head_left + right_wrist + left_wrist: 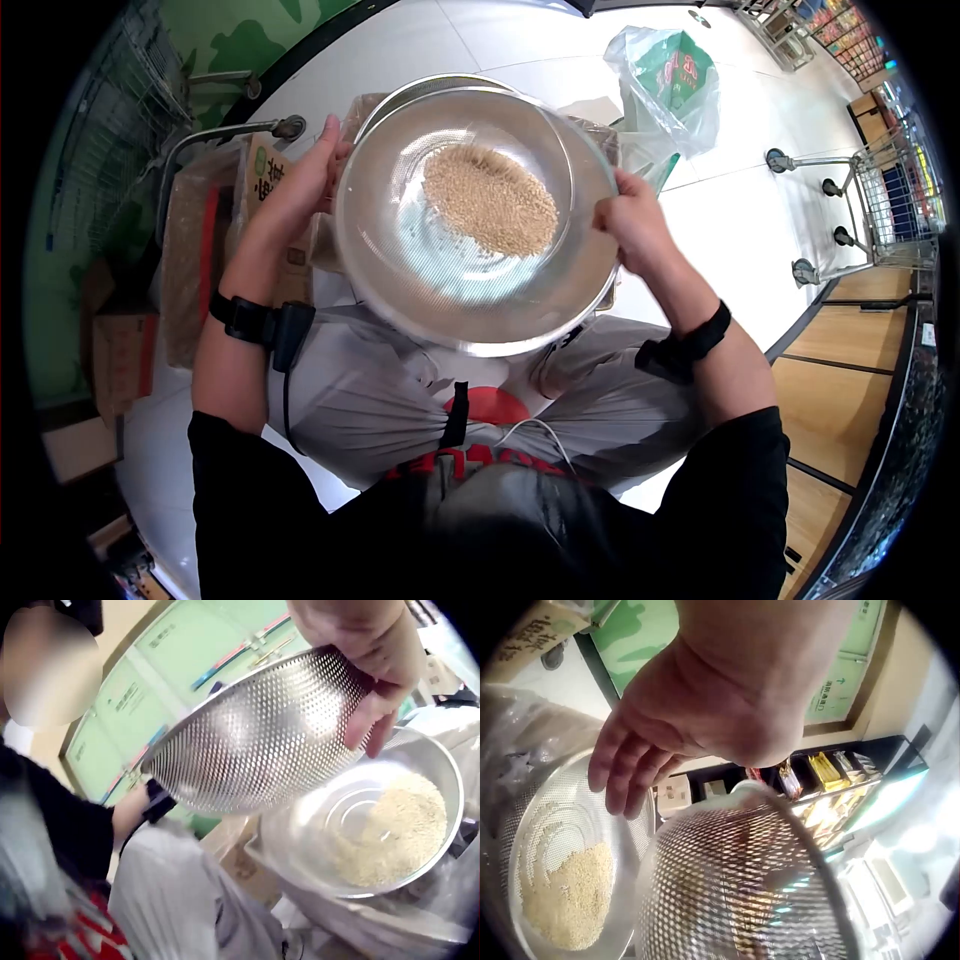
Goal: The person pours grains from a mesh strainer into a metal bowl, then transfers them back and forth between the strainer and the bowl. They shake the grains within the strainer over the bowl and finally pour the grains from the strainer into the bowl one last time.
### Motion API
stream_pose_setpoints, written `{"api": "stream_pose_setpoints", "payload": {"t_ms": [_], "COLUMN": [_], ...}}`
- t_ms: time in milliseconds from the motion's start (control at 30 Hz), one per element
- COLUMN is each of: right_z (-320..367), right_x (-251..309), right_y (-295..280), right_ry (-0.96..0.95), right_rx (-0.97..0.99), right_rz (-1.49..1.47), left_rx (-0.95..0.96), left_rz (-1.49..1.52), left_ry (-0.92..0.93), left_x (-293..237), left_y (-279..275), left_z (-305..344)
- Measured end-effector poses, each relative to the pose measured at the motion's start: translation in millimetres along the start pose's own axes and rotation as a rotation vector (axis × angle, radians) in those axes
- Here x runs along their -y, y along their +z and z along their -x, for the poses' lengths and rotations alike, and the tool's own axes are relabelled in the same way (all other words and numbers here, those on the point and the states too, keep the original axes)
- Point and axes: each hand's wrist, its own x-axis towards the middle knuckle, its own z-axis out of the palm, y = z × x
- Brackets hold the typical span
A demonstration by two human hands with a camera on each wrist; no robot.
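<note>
A round metal sieve (420, 280) is held above the lap between both hands. Its perforated side shows in the left wrist view (735, 885) and the right wrist view (262, 742). My left hand (300, 185) supports its left edge, fingers (634, 761) extended and thumb upright outside the rim. At the right edge, my right hand (640, 225) grips the rim with bent fingers (375, 712). Beneath is a second mesh bowl (300, 832) holding pale grains (401, 832). Grains (490, 200) show within the upper sieve's outline; which bowl holds those is unclear from above.
A clear-and-green plastic bag (665, 85) lies on the tiled floor beyond the right hand. Carts (890, 205) stand at right and upper left. Cardboard boxes (125, 355) are at left. Another person's dark sleeve (67, 817) appears in the right wrist view.
</note>
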Motion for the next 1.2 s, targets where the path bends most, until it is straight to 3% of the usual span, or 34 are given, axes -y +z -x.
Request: {"api": "stream_pose_setpoints", "payload": {"t_ms": [100, 233, 333, 467, 533, 600, 767, 867, 933, 1033, 1100, 1200], "right_z": [-3.6, -0.8, -7.0, -10.8, -5.2, 2.8, -20.1, -15.5, -6.3, -4.9, -8.9, -21.7], "right_x": [16.9, 3.2, 8.5, 21.7, 11.1, 8.6, 13.7, 10.0, 3.9, 4.7, 13.6, 4.6], "right_y": [-14.3, -1.8, -13.1, -32.2, -18.8, -10.6, -37.5, -28.9, -13.6, -15.5, -24.0, -28.5], "right_ry": [0.024, -0.130, -0.089, -0.054, -0.125, -0.048, -0.018, -0.089, -0.100, -0.027, -0.008, -0.093], "right_rx": [-0.042, -0.009, -0.104, -0.182, -0.148, -0.027, -0.160, -0.170, -0.050, -0.053, -0.120, -0.211], "right_rz": [-0.064, 0.111, 0.024, -0.064, 0.017, 0.112, -0.031, 0.051, 0.078, 0.046, -0.010, 0.044], "left_rx": [-0.051, 0.037, -0.007, -0.028, -0.028, -0.138, -0.039, -0.034, -0.023, -0.140, 0.030, 0.062], "left_rz": [-0.043, -0.051, -0.007, -0.094, -0.117, -0.106, -0.108, -0.115, -0.129, -0.127, -0.086, 0.005], "left_ry": [-0.101, -0.099, -0.026, -0.128, -0.133, -0.133, -0.134, -0.142, -0.161, -0.110, -0.133, 0.003], "left_x": [-35.8, -18.9, -17.0, -31.6, -26.3, -19.8, -22.7, -25.1, -22.7, -21.8, -31.5, -27.4], "left_y": [25.2, 9.2, 13.5, 14.0, 10.1, 10.0, 13.1, 10.2, 11.7, 17.5, 24.3, 37.5], "left_z": [35.7, 16.7, 14.7, 30.9, 26.6, 19.6, 25.4, 25.2, 23.3, 24.9, 31.8, 28.7]}}
